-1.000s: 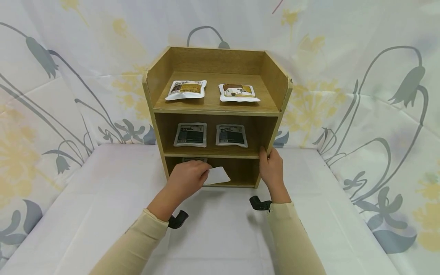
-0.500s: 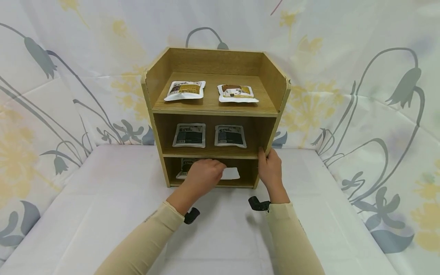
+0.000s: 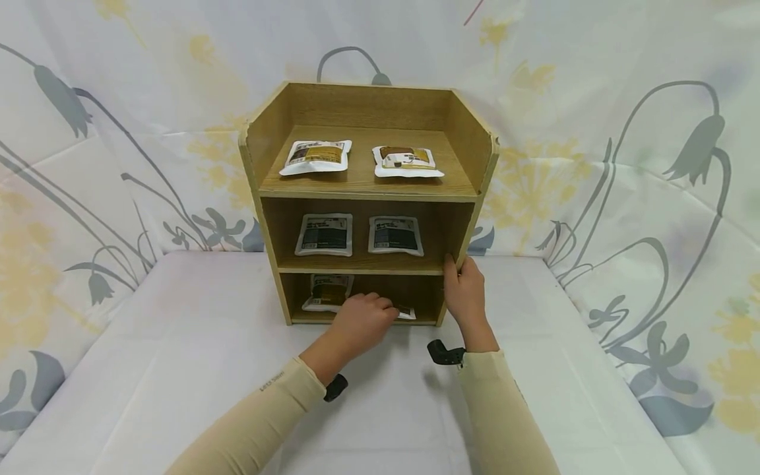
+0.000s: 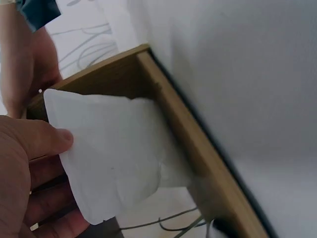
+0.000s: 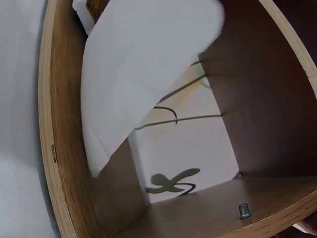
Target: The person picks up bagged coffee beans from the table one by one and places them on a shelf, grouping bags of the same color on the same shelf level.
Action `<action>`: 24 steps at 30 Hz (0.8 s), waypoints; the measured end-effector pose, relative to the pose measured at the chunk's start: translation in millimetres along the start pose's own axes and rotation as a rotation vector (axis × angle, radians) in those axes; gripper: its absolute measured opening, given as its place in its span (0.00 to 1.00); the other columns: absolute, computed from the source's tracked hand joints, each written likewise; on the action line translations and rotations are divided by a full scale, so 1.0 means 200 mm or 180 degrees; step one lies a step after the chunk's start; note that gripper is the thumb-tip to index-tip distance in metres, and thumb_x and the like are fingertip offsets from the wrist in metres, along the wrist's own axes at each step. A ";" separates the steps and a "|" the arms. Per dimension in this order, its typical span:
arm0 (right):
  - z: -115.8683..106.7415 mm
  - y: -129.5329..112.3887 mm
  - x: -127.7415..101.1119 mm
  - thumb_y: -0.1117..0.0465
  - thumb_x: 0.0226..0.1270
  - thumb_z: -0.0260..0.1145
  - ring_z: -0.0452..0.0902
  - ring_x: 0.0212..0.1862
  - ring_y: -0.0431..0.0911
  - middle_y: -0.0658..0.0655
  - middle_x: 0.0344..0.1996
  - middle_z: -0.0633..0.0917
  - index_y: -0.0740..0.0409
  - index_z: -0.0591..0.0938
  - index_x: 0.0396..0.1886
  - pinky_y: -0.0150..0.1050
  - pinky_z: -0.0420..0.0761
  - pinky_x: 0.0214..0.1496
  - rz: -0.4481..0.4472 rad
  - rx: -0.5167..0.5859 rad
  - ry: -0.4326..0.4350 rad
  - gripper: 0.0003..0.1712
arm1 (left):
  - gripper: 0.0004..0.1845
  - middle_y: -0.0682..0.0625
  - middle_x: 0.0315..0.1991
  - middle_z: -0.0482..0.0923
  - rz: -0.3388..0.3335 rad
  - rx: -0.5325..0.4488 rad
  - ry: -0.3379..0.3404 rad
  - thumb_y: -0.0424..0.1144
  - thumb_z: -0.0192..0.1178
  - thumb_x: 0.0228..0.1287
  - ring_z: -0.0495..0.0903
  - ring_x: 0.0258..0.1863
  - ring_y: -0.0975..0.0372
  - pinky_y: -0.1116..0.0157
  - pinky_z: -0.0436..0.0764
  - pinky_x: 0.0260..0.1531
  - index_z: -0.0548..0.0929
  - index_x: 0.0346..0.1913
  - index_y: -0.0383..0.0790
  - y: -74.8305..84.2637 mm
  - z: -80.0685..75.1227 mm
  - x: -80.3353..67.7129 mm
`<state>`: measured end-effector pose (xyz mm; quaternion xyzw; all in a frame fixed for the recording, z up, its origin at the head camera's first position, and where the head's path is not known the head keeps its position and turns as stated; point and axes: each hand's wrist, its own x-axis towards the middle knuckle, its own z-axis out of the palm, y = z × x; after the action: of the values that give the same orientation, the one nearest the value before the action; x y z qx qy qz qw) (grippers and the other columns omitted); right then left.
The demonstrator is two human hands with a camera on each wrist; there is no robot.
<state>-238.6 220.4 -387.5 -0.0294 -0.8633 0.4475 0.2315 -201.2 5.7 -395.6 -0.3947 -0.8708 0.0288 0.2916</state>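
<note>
My left hand (image 3: 365,322) reaches into the right part of the bottom compartment of a small wooden shelf unit (image 3: 368,194). It pinches a sealed food pouch (image 4: 109,148) by one edge, thumb on the plain white side and fingers behind. In the head view most of this pouch (image 3: 407,313) is hidden by the hand; only a printed corner shows. The right wrist view has the white pouch (image 5: 143,54) tilted inside the compartment. My right hand (image 3: 466,290) grips the unit's right side panel. A brown-labelled pouch (image 3: 328,293) leans at the left of the bottom compartment.
Two yellow-brown pouches, left (image 3: 317,157) and right (image 3: 406,162), lie on the top shelf. Two dark-labelled pouches, left (image 3: 324,234) and right (image 3: 395,235), occupy the middle shelf. A small metal peg (image 5: 244,210) sticks out of the side panel. Floral cloth (image 3: 594,132) hangs behind.
My left hand has moved right and slightly down with the pouch, whose white side has turned out of the head view. The brown-labelled pouch is now uncovered. The right hand stays put.
</note>
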 end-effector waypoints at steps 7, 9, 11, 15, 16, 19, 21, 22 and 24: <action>0.00 0.00 0.00 0.42 0.76 0.43 0.78 0.41 0.57 0.65 0.41 0.81 0.64 0.78 0.47 0.52 0.79 0.39 -0.0024 0.0003 0.0015 0.30 | 0.06 0.55 0.32 0.84 -0.0203 -0.0348 -0.0522 0.35 0.62 0.65 0.83 0.34 0.62 0.69 0.82 0.34 0.87 0.34 0.49 0.03 0.01 0.01; 0.00 0.00 0.00 0.42 0.76 0.44 0.78 0.40 0.57 0.65 0.40 0.81 0.64 0.78 0.46 0.51 0.78 0.39 -0.0038 0.0012 0.0020 0.30 | 0.06 0.53 0.33 0.84 -0.0260 -0.0460 -0.0651 0.34 0.61 0.65 0.83 0.35 0.62 0.69 0.83 0.34 0.87 0.36 0.47 0.04 0.02 0.01; 0.00 -0.01 0.00 0.42 0.76 0.44 0.78 0.41 0.57 0.65 0.40 0.81 0.64 0.78 0.46 0.51 0.78 0.40 -0.0049 0.0013 0.0023 0.29 | 0.06 0.52 0.33 0.83 -0.0298 -0.0514 -0.0756 0.34 0.60 0.66 0.83 0.34 0.61 0.69 0.82 0.31 0.87 0.36 0.46 0.04 0.02 0.02; 0.00 -0.01 0.00 0.43 0.76 0.44 0.78 0.41 0.57 0.65 0.41 0.81 0.64 0.78 0.48 0.52 0.79 0.40 -0.0042 0.0027 0.0013 0.29 | 0.07 0.51 0.35 0.83 -0.0395 -0.0586 -0.0857 0.34 0.59 0.67 0.83 0.34 0.60 0.68 0.82 0.29 0.87 0.39 0.45 0.05 0.04 0.04; 0.00 -0.01 0.00 0.43 0.76 0.44 0.78 0.42 0.57 0.65 0.42 0.81 0.64 0.78 0.49 0.53 0.79 0.40 -0.0039 0.0029 0.0012 0.30 | 0.07 0.51 0.36 0.83 -0.0416 -0.0598 -0.0861 0.34 0.59 0.67 0.83 0.35 0.60 0.68 0.83 0.30 0.87 0.39 0.45 0.05 0.05 0.04; 0.00 -0.01 0.00 0.43 0.76 0.44 0.79 0.43 0.58 0.66 0.43 0.81 0.65 0.77 0.52 0.54 0.81 0.41 -0.0021 0.0041 0.0000 0.30 | 0.08 0.51 0.37 0.83 -0.0475 -0.0641 -0.0886 0.33 0.59 0.66 0.83 0.38 0.60 0.68 0.83 0.33 0.88 0.40 0.45 0.05 0.07 0.06; 0.00 -0.01 0.00 0.43 0.76 0.44 0.80 0.45 0.58 0.66 0.45 0.81 0.65 0.77 0.54 0.55 0.81 0.42 -0.0018 0.0039 -0.0007 0.31 | 0.08 0.51 0.37 0.83 -0.0509 -0.0665 -0.0930 0.33 0.59 0.67 0.83 0.39 0.60 0.68 0.83 0.34 0.88 0.41 0.45 0.06 0.09 0.06; 0.00 -0.01 -0.01 0.43 0.76 0.44 0.80 0.45 0.59 0.66 0.46 0.81 0.65 0.77 0.55 0.55 0.81 0.43 -0.0018 0.0041 -0.0011 0.31 | 0.08 0.51 0.37 0.83 -0.0522 -0.0681 -0.0959 0.33 0.59 0.67 0.83 0.39 0.60 0.68 0.83 0.34 0.88 0.41 0.46 0.06 0.10 0.07; 0.00 -0.01 -0.01 0.43 0.76 0.44 0.80 0.46 0.59 0.66 0.47 0.81 0.65 0.76 0.56 0.56 0.82 0.43 -0.0018 0.0040 -0.0020 0.31 | 0.09 0.51 0.37 0.83 -0.0556 -0.0722 -0.1036 0.33 0.58 0.68 0.83 0.39 0.60 0.68 0.83 0.34 0.88 0.41 0.46 0.06 0.11 0.08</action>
<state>-236.9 219.5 -385.8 -0.0241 -0.8612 0.4524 0.2303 -213.9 28.7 -409.9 -0.3382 -0.9350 -0.0313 0.1023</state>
